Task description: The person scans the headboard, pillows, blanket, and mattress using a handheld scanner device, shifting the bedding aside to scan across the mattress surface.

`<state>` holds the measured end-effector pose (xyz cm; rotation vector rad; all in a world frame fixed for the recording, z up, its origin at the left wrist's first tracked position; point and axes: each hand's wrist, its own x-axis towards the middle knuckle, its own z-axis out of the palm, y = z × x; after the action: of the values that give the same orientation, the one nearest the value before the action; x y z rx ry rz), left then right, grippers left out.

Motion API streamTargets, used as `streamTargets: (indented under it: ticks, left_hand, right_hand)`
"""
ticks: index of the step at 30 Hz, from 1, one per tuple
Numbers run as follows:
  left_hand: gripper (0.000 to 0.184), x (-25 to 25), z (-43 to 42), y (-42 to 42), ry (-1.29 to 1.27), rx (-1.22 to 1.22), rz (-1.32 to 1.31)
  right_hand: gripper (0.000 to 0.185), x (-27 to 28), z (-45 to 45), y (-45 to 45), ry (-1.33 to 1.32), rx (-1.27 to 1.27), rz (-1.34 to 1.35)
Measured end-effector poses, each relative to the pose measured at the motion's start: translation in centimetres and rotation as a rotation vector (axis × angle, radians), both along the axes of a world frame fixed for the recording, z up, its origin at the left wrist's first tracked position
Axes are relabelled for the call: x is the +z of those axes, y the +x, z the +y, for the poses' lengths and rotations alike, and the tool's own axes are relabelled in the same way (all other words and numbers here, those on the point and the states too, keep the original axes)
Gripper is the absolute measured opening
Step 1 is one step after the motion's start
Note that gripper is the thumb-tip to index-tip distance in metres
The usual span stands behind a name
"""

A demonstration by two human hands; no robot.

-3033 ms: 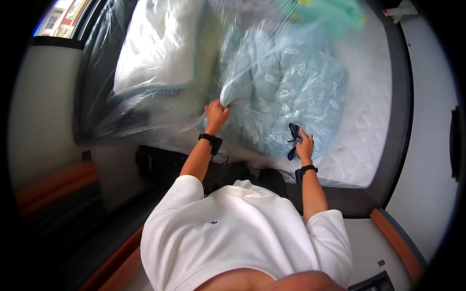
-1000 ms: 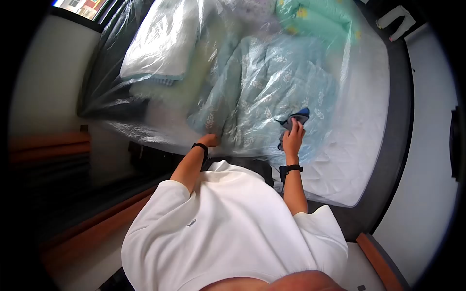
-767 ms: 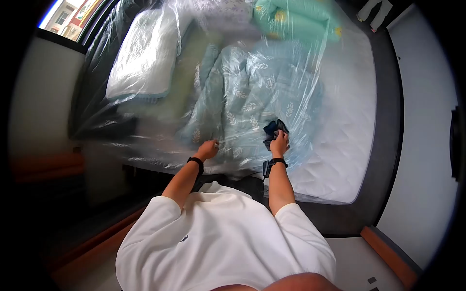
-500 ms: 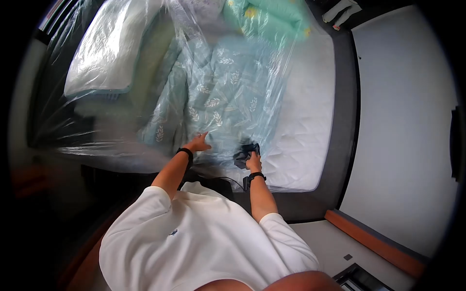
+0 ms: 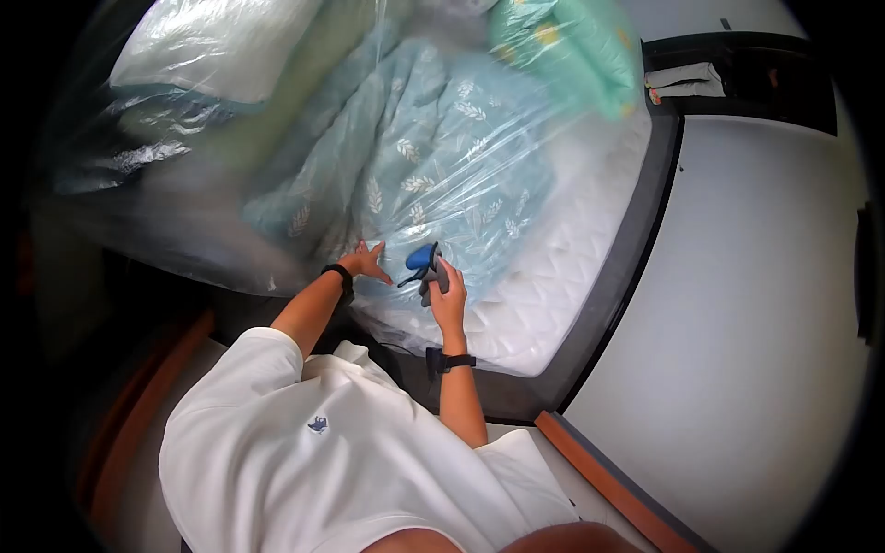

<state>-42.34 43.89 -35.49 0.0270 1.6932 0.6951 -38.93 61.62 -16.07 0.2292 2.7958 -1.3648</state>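
Note:
My right hand grips a small dark grey and blue item that looks like soft folded cloth; its exact kind is unclear. It is held just above the clear plastic sheet that covers the bed. Just to its left, my left hand has its fingers spread and holds nothing. It is at the near edge of the sheet, over the blue-green quilt with white leaf prints; whether it touches the plastic cannot be made out.
The white quilted mattress lies on a grey bed base. A pillow and a mint-green bedding roll are under the plastic. White clothing is by the far right corner. Brown wooden trim runs along the lower right.
The view has turned and shifted. My right hand has turned the item so that a blue part now shows. My left hand's fingers have spread wider, and both hands are nearer each other.

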Motion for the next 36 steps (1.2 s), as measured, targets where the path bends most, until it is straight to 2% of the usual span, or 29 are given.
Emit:
streamTargets:
  ticks: [1,3,4,5,6,7,9,10,11,13,14,15,17,19,20,21,22,23,24,25,27,29,31,32,33,36]
  left_hand:
    - [0.119,-0.2,-2.2,-1.4,0.502,0.419,-0.252]
    - [0.107,6.7,-3.2,-3.7,0.506,0.367,-0.278]
    - [0.107,5.8,-3.3,-4.3,0.506,0.353,-0.273]
    - [0.100,4.3,-3.3,-4.1,0.366,0.480,-0.278]
    - [0.093,2.9,-3.4,-4.3,0.227,0.613,-0.276]
    - [0.093,2.3,-3.5,-4.3,0.237,0.622,-0.268]
    - [0.082,1.6,-4.4,-4.5,0.599,0.835,-0.538]
    - [0.078,1.1,-4.9,-4.3,0.763,0.886,-0.609]
    - [0.078,0.6,-5.0,-3.4,0.763,0.900,-0.601]
    - [0.083,-0.3,-5.2,-3.2,0.717,0.939,-0.376]
    - [0.086,4.3,-5.4,-3.4,0.590,0.974,-0.187]
    - [0.086,3.9,-5.5,-3.3,0.576,0.982,-0.189]
    - [0.089,1.7,-5.7,-3.5,0.376,0.764,-0.234]
    - [0.089,-0.6,-5.4,-1.2,0.357,0.792,-0.196]
    - [0.092,-2.5,-5.1,-0.5,0.334,0.615,-0.068]
    - [0.094,-3.4,-5.0,-1.2,0.312,0.445,0.078]
    - [0.094,-3.1,-4.8,-1.3,0.307,0.443,0.088]
    - [0.095,-2.5,-4.6,-1.4,0.222,0.225,0.199]
    - [0.095,-1.8,-4.5,-1.2,0.129,0.006,0.304]
    - [0.095,-0.9,-3.8,-0.5,0.115,0.006,0.314]
    - [0.091,1.2,-1.5,-0.8,-0.155,-0.101,0.363]
    - [0.085,2.1,-0.1,-0.8,-0.217,-0.166,0.407]
    - [0.067,2.8,0.3,-0.7,-0.261,-0.155,0.465]
    - [0.056,3.0,0.7,-0.8,-0.248,-0.104,0.475]
    - [0.056,3.0,0.8,-1.1,-0.235,-0.132,0.456]
    - [0.032,2.5,2.2,-3.7,-0.213,-0.078,0.661]
  right_hand:
    - [0.049,1.8,-1.8,-2.3,0.019,0.039,0.128]
    - [0.050,1.2,-2.3,-3.8,0.003,0.019,0.154]
    - [0.048,0.8,-2.5,-5.3,0.168,0.053,0.240]
    - [0.047,0.5,-2.7,-6.2,0.339,0.089,0.316]
    - [0.048,-1.1,-2.9,-6.8,0.244,0.058,0.247]
    - [0.048,-1.3,-3.8,-7.2,0.249,0.068,0.257]
    - [0.048,-1.7,-6.6,-8.7,-0.097,0.138,0.113]
    - [0.050,-1.1,-8.3,-9.7,-0.094,0.209,0.099]
    - [0.051,-0.5,-9.8,-10.2,-0.093,0.277,0.080]
    - [0.054,-1.6,-11.6,-12.3,-0.114,0.339,0.127]
    - [0.055,-2.6,-12.1,-13.3,-0.007,0.314,0.233]
    - [0.057,-3.7,-12.3,-13.2,0.100,0.281,0.318]
    - [0.057,-7.1,-10.8,-14.0,0.219,0.280,0.303]
    - [0.053,-10.7,-7.7,-13.6,0.440,0.363,0.188]
    - [0.053,-12.2,-6.3,-12.5,0.438,0.346,0.180]
    - [0.053,-13.5,-5.2,-12.1,0.567,0.340,0.026]
    - [0.059,-14.3,-4.0,-11.3,0.692,0.340,-0.133]
    - [0.059,-14.6,-3.0,-10.8,0.686,0.340,-0.118]
    - [0.067,-14.7,-2.1,-10.0,0.679,0.340,-0.177]
    - [0.076,-14.4,-1.1,-9.0,0.669,0.342,-0.239]
    - [0.083,-13.6,1.3,-7.3,0.668,0.166,-0.272]
    - [0.089,-13.4,4.7,-5.3,0.706,0.043,-0.392]
    - [0.077,-18.2,10.0,-1.7,0.718,0.003,-0.319]
    - [0.071,-16.7,12.0,-0.5,0.659,-0.060,-0.595]
    - [0.065,-15.1,13.4,-1.2,0.587,-0.127,-0.849]
    - [0.053,-9.8,17.6,-1.3,0.479,-0.145,-0.955]
